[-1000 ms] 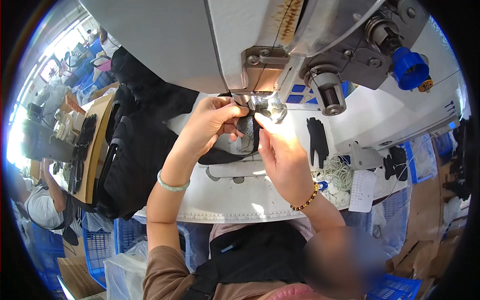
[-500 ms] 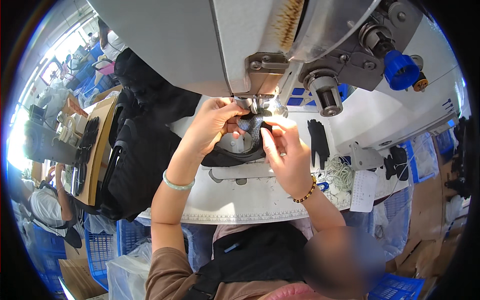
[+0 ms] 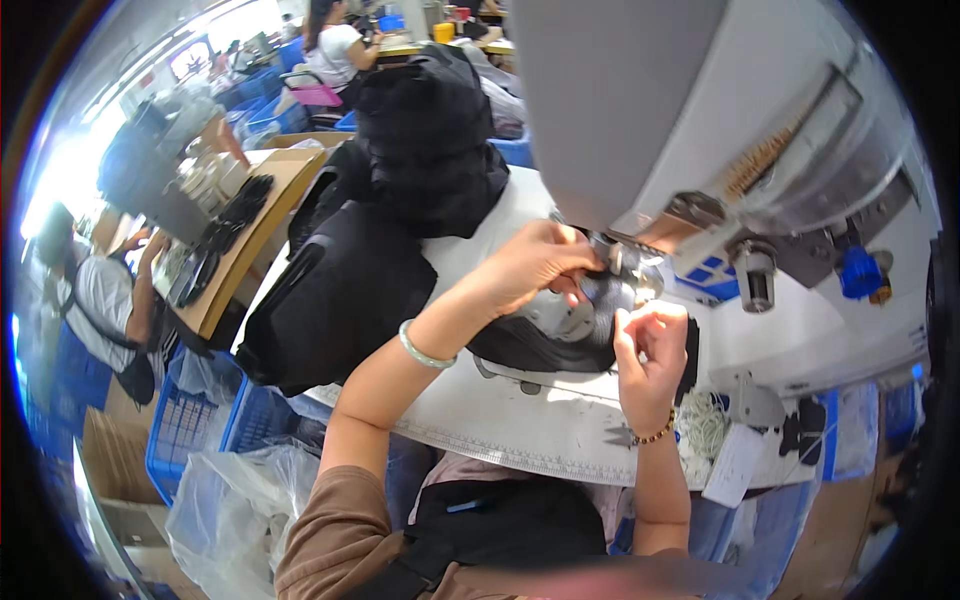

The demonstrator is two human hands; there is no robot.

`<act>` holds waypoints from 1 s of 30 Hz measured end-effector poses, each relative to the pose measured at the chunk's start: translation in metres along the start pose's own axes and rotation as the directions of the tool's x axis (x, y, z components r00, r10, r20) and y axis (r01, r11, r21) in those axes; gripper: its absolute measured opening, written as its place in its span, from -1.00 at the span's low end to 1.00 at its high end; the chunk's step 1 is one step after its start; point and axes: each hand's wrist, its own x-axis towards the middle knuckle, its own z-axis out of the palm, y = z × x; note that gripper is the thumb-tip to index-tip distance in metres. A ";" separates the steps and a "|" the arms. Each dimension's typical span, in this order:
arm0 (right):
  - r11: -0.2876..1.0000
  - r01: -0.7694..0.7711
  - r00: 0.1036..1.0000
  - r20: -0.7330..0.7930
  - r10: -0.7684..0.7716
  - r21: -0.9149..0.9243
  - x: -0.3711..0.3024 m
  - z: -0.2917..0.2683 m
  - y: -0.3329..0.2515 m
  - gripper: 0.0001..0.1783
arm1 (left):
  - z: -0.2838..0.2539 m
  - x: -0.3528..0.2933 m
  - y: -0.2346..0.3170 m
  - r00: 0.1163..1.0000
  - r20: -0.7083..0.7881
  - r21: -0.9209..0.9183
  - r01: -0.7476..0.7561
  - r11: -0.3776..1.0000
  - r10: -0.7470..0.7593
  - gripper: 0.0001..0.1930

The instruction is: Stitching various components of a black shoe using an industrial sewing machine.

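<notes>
A black fabric piece with a curved edge lies on the white sewing machine bed, under the machine's needle area. My left hand reaches in from the left, its thumb and fingers closed on the fabric close beside the presser foot. To the right, my right hand pinches the fabric's right edge between thumb and fingertips, its other fingers curled. The stitch point itself is partly hidden by my left fingers and by glare.
The machine head overhangs my hands. Large black fabric bundles pile up at the left. Thread snips lie by my right wrist, near tangled cord and a white paper. A blue crate stands lower left; co-workers sit beyond.
The view has swung left, so machine and hands sit further right in the picture. My right hand has drawn slightly nearer to me from the needle; both hands stay on the black fabric.
</notes>
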 end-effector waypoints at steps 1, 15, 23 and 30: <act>1.000 0.018 1.000 0.005 -0.018 0.003 -0.001 0.001 0.000 -0.75 | 0.000 -0.002 0.000 1.000 0.004 -0.008 0.007 1.000 -0.007 -0.81; 0.999 0.048 0.999 -0.017 -0.048 -0.020 0.000 0.003 0.000 -0.75 | -0.001 -0.002 0.002 0.999 0.041 -0.019 -0.017 1.000 0.018 -0.79; 0.908 0.314 0.946 0.018 -0.322 -0.276 0.000 -0.004 -0.014 -0.74 | -0.002 -0.012 0.002 1.000 -0.019 0.073 0.004 0.997 -0.002 -0.80; 0.971 0.237 0.809 0.558 -0.187 -0.017 0.017 0.015 -0.035 -0.56 | -0.027 -0.091 0.028 0.968 0.168 0.592 0.050 0.805 -0.184 -0.83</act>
